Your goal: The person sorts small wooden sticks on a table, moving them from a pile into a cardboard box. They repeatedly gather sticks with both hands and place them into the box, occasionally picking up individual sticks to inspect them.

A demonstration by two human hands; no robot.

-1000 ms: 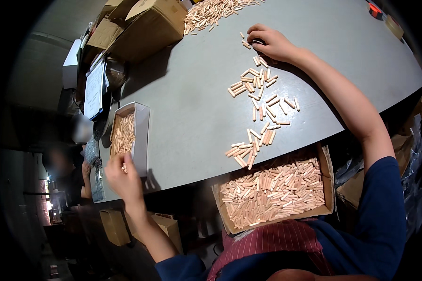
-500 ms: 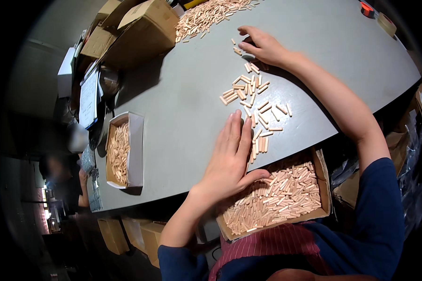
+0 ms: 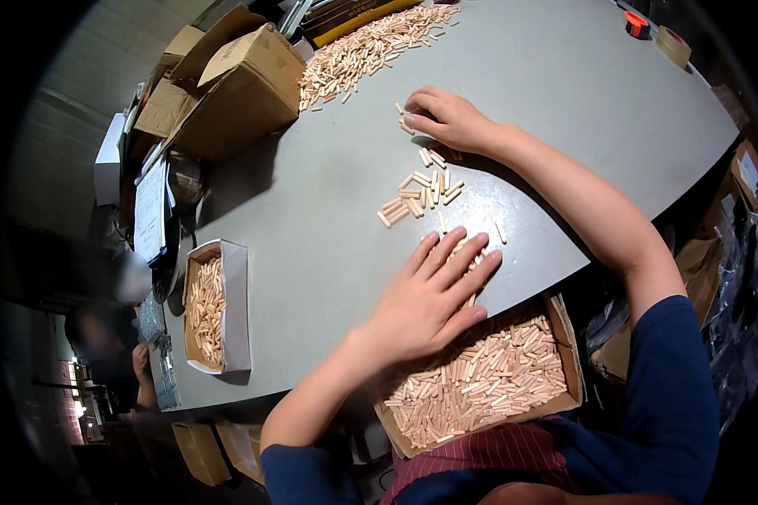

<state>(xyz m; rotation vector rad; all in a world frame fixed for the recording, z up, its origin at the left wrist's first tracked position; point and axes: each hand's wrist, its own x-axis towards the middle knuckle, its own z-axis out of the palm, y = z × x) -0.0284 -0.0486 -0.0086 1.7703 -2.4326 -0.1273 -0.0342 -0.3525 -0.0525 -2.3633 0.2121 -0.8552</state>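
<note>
Short pale wooden dowel pins [image 3: 408, 194] lie loosely scattered on the grey table [image 3: 312, 202]. My left hand [image 3: 429, 290] rests flat over some of them by the near edge, its fingers spread, and the pins under it are partly hidden. Farther away, my right hand [image 3: 455, 122] is loosely curved, thumb and fingers apart, beside a couple of single dowel pins [image 3: 406, 128]; nothing shows between its fingers. Below the table edge, against my body, sits an open cardboard box [image 3: 571, 349] full of such pins.
A big heap of dowel pins [image 3: 358, 55] lies at the far side, beside a cardboard carton [image 3: 244, 93]. On the left stands a small box [image 3: 241, 311] of pins. A tape roll [image 3: 673, 46] and an orange-and-black object [image 3: 637, 25] are far right. Another person [image 3: 109, 337] is at left.
My left hand has shifted right and spread its fingers, now covering pins that lay beside it. The right hand keeps its place by the far pins. The whole view has shifted slightly.
</note>
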